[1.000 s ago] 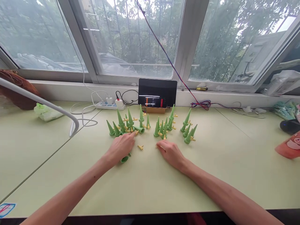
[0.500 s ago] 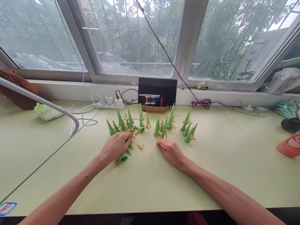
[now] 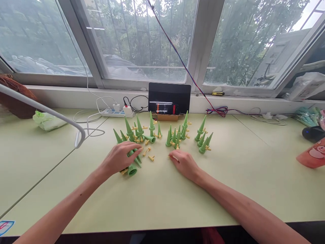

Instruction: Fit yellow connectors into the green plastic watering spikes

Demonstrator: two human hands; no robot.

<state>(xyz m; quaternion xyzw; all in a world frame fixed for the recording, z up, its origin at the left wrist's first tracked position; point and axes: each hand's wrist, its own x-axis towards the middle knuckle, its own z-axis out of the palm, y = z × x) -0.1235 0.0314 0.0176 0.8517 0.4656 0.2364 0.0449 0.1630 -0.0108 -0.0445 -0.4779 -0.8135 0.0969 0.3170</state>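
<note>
On the left of the desk, my left hand (image 3: 119, 156) is over a cluster of green plant watering spikes (image 3: 132, 170). Its fingers stretch forward, with the thumb apart from them and no held piece visible. Loose yellow valves (image 3: 151, 158) lie just right of its fingertips. My right hand (image 3: 185, 164) rests on the desk with its fingers closed in a pinch. A tiny yellow tip, apparently a yellow valve (image 3: 168, 156), pokes out of the pinch; the rest is hidden. Just beyond this hand stand several upright spikes (image 3: 177, 139) fitted with yellow valves.
More spikes (image 3: 202, 147) stand to the right. Behind them a dark tablet (image 3: 169, 96) leans on a cardboard stand (image 3: 167, 117). A power strip (image 3: 118, 113) with cables lies at the back left. A white curved bar (image 3: 50, 108) crosses the left side; a red cup (image 3: 312, 154) is far right.
My left hand has drawn back slightly left, its thumb and fingers parting, and more loose yellow valves show beside it. My right hand stays nearly in place. The view has shifted a little.
</note>
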